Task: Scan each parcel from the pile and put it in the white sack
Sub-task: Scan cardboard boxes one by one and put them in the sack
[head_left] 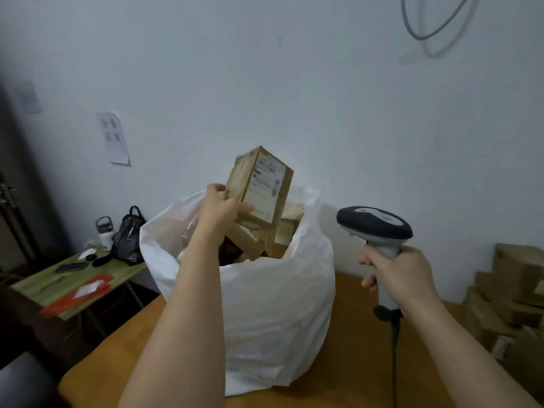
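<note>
My left hand (219,209) grips a parcel (260,187) over the nearly full white sack (276,304), my right hand (403,272) clasps the scanner (375,223); a pile (512,298) remains.

I see the left hand (219,209) gripping a small cardboard parcel (260,187) by its lower end, holding it tilted above the open mouth of the white sack (273,304). The parcel's label faces right, toward the scanner. Inside the sack I can make out several more brown boxes (276,240) piled up to the rim. The right hand (400,275) is wrapped around the handle of a grey barcode scanner (375,223), whose dark head points left toward the sack; a black cable (394,348) hangs from its base. The sack stands on a wooden table (353,363). At the right edge a stack of cardboard parcels (512,295) sits against the wall.
</note>
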